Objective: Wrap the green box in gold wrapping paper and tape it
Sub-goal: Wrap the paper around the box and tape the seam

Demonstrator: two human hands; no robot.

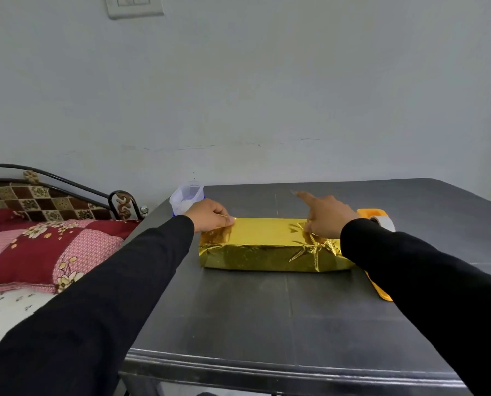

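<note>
Foil-wrapped box (267, 247) between hands: slick, crinkly, likely light; left hand (210, 215) pinches end fold, right hand (327, 217) presses top, index out.

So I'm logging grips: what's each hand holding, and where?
Both press the gold-wrapped box: left hand pinches its left-end paper, right hand its right top.

Gold paper (267, 247) hides the box — right sleeve (409, 275) covers the tape dispenser (377, 217).

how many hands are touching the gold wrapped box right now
2. The left hand presses the paper at the left end of the gold wrapped box; the right hand rests on its right end, index finger pointing away.
</note>
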